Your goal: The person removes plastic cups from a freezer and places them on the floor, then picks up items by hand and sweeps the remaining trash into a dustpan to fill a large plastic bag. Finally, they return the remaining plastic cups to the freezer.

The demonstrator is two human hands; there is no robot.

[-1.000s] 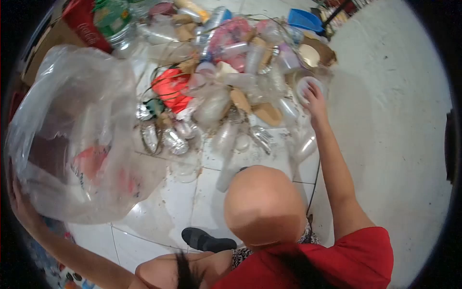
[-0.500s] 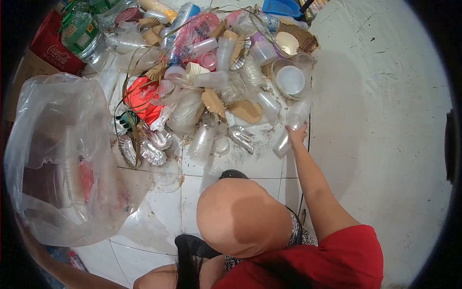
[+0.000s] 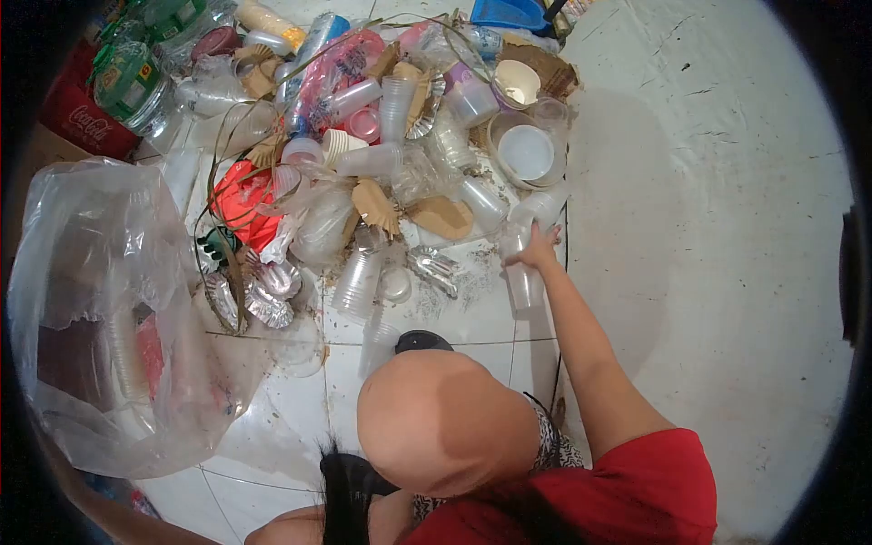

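My right hand [image 3: 538,249] is at the right side of the litter, its thumb across a clear plastic cup [image 3: 525,289] and its other fingers partly spread. Another clear cup [image 3: 538,207] lies just beyond the fingers, end to end with the held one. On the left, my left forearm [image 3: 127,518] runs along the bottom edge toward a large clear plastic bag [image 3: 100,227]; the hand itself is hidden behind the bag and the dark frame edge. Stacked clear cups [image 3: 123,350] and something red show through the bag's side.
A heap of cups, wrappers, a red bag [image 3: 245,204], foil trays [image 3: 270,304] and a clear bowl [image 3: 527,153] covers the tiles. Large bottles [image 3: 132,86] and a red Coca-Cola crate [image 3: 86,123] stand back left. A blue dustpan [image 3: 509,14] lies at the back; my knee [image 3: 445,422] is in front.
The view has shifted slightly. My right hand has changed its hold, with fingers more spread, and the cup under it has turned to point more toward me. The bag stays at the left.
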